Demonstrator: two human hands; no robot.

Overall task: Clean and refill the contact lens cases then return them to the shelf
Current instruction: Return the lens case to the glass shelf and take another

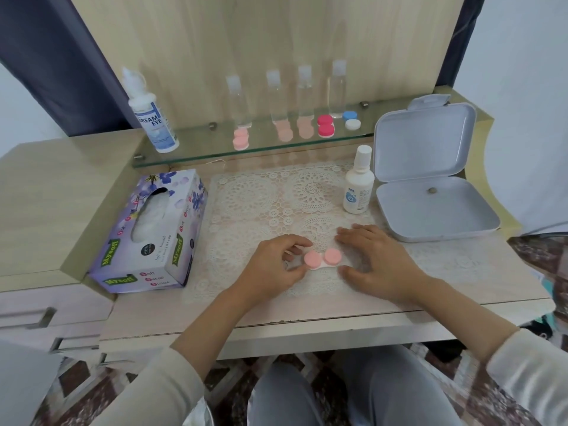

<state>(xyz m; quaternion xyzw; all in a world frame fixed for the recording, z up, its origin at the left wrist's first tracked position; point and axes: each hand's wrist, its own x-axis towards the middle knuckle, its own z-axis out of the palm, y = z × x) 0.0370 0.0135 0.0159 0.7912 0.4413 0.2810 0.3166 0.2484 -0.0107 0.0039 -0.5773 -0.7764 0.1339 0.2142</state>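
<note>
Fingers (300,241) of the left hand (273,267) are curled; forefinger and thumb pinch the left cap of the lens case (322,260). The right hand (379,262) lies spread and relaxed just right of the lens case, holding nothing. Whether its thumb touches the lens case cannot be told.

Location: the lens case lies flat at lower centre of the lace mat (264,198), between the hands, with both pink caps on.

Surface: the mat covers the middle of a pale wood desk (461,290).
- A tissue box (153,232) sits at the mat's left edge.
- A white bottle (358,182) stands upright at the mat's upper right.
- An open grey box (430,210) sits just right of the bottle, lid raised.

A glass shelf (196,153) crosses upper centre against a wood backboard (246,41). It carries:
- a Dream Eye bottle (153,118) at left;
- four clear bottles (276,96);
- in front of these, a pink case (240,139), two peach cases (284,132), a red case (325,127) and a blue-and-white case (351,119).

Dark curtains (61,56) hang at both upper corners.

Edges: the desk's front edge runs beneath the forearms. Open mat lies between the hands and the shelf edge. A drawer (46,315) sits at lower left.
</note>
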